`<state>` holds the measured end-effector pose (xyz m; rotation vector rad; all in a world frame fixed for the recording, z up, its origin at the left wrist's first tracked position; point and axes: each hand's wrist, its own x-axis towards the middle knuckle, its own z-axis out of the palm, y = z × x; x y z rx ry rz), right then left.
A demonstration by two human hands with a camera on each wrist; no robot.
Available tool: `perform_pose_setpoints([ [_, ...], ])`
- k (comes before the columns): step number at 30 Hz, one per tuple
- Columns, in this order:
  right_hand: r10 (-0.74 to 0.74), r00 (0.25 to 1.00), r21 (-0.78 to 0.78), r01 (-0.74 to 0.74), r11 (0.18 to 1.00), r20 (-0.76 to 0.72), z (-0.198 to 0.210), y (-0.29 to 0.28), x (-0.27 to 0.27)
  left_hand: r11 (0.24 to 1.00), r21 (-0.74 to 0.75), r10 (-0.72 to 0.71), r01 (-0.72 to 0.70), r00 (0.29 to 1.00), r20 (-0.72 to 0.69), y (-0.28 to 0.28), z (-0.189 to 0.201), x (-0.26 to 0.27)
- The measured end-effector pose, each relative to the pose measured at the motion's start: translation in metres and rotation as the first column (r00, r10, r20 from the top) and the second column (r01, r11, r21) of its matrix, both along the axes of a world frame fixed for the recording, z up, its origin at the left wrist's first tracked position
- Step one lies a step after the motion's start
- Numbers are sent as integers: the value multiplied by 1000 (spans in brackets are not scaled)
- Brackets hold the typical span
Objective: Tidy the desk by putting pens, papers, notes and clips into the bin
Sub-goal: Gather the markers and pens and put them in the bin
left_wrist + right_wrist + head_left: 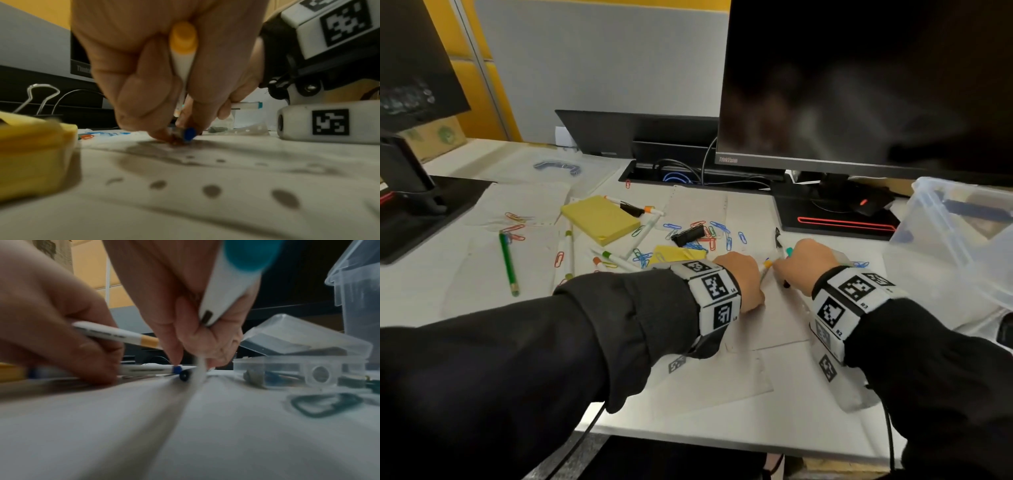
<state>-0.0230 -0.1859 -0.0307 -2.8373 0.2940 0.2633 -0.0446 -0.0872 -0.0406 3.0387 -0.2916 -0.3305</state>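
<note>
Here, at centre frame, the left hand [741, 279] clamps an orange-capped pen [183, 53], fingertips pinching a blue-capped pen [188, 134]; the right hand [803, 265] grips a teal-capped pen [230, 282]. Light, stiff, slippery barrels: pinch mid-barrel.

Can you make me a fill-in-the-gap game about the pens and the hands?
1. The left hand holds a pen with a ____ cap.
2. The right hand holds a pen with a ____ cap.
3. The pencil lying on the desk is ____.
4. The thick pad of sticky notes is ____.

Missing words: yellow, teal, green, yellow.
</note>
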Motion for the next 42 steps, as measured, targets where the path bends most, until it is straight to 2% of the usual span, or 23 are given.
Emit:
perform_pose_setpoints([
  [5,23,999,-31,-23,999,-27,-5,1,10,999,49,-18,18,1000,7,2,0,4],
  [7,-13,1000,25,13,1000,-8,-6,1,11,1000,-15,-7,8,999,51,4,-1,6],
  [9,-54,996,162,42,986,70,-6,3,11,993,-117,22,-11,995,93,7,1,5],
  [12,-163,959,436,47,899,231,-3,7,12,963,-264,113,-63,977,182,9,7,3],
  [15,-142,950,716,-106,690,277,2,16,7,907,-404,212,-121,959,188,7,13,3],
  [16,-131,946,760,-151,632,296,3,20,5,892,-435,220,-121,958,185,7,14,2],
  [17,-114,938,770,-194,608,327,5,23,2,871,-477,225,-119,959,173,6,14,2],
  [20,-69,901,721,-294,628,428,6,29,-1,804,-587,213,-99,969,129,10,18,-1],
  [23,-58,896,721,-314,618,440,3,33,1,846,-533,118,-5,977,179,19,19,-2],
  [26,-59,906,770,-320,552,419,3,37,3,828,-546,-2,126,975,221,32,22,-5],
  [30,-47,901,738,-322,593,431,2,39,6,892,-402,-156,205,976,151,60,32,-10],
  [32,-52,904,736,-310,602,424,1,41,9,934,-323,-116,155,984,138,81,39,-8],
  [34,-58,903,724,-301,620,425,0,44,13,974,-224,20,22,983,184,106,45,0],
  [36,-46,906,714,-300,632,421,0,48,18,987,-84,151,-139,976,160,129,48,7],
  [40,2,923,799,-335,500,385,-1,58,21,955,102,280,-278,960,-15,151,30,13],
  [42,38,924,801,-351,485,382,-1,59,19,940,127,321,-316,947,-25,153,18,15],
])
